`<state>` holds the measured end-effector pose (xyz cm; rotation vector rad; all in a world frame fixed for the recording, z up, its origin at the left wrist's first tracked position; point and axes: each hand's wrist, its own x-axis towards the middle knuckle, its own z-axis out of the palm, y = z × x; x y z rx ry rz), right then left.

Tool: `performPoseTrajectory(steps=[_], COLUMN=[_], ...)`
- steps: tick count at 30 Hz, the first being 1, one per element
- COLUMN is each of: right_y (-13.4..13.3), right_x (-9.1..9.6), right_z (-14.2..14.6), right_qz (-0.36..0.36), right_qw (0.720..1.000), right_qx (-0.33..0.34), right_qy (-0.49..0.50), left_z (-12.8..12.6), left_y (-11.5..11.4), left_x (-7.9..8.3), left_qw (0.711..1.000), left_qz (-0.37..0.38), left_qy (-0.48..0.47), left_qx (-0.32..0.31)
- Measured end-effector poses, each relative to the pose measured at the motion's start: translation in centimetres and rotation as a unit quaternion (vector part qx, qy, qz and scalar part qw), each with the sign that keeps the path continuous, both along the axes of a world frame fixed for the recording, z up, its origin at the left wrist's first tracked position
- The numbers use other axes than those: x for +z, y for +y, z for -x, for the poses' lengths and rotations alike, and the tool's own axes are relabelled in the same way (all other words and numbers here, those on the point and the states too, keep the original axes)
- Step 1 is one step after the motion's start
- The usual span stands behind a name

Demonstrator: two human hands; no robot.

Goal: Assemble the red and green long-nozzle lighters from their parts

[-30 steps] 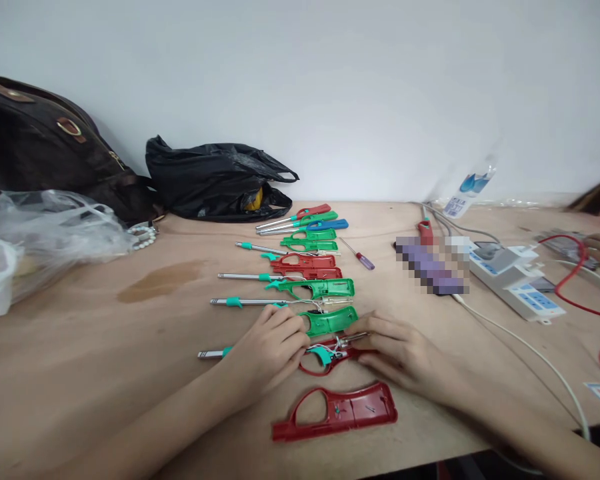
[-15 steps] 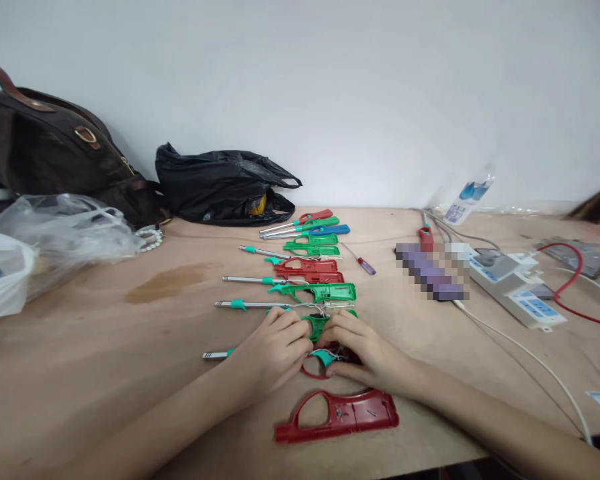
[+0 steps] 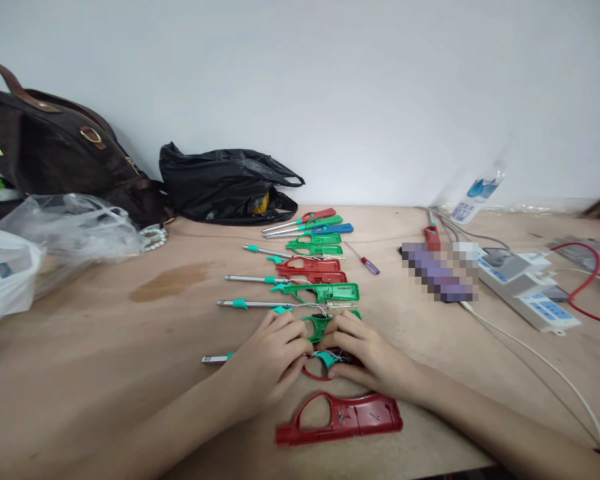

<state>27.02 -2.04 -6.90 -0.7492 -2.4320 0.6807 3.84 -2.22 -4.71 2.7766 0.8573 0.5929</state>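
My left hand (image 3: pixel 267 357) and my right hand (image 3: pixel 367 357) rest on the wooden table (image 3: pixel 145 353), fingers curled together over an open red lighter body (image 3: pixel 314 371) with a teal trigger (image 3: pixel 325 359). Its metal tube (image 3: pixel 213 359) sticks out to the left of my left hand. A loose red shell half (image 3: pixel 340 418) lies just in front of my hands. Behind them runs a row of green and red long-nosed lighter bodies, the nearest green one (image 3: pixel 325 323) partly hidden by my fingers.
A small purple-handled screwdriver (image 3: pixel 365 262) lies right of the row. A white power strip (image 3: pixel 527 293) with cables, a red wire (image 3: pixel 587 283) and a bottle (image 3: pixel 475 193) sit at right. A black plastic bag (image 3: pixel 225 183), a brown bag (image 3: pixel 55 150) and clear bags (image 3: pixel 65 233) stand at left.
My right hand has slid left along the red lighter body until it met my left hand over the trigger. The view has shifted slightly; a person's hand at far right has left the view.
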Motion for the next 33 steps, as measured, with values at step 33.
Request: performPoseTrajectory(steps=[33], right_y=[-0.1], right_x=[0.1], right_z=[-0.1], right_qz=[0.002], right_qw=[1.000], right_qx=[-0.002], right_qy=[-0.004], left_z=[3.4], left_y=[-1.0], left_x=[0.4], left_qw=[0.991], left_qz=[0.096], left_qy=[-0.041], left_qx=[0.081])
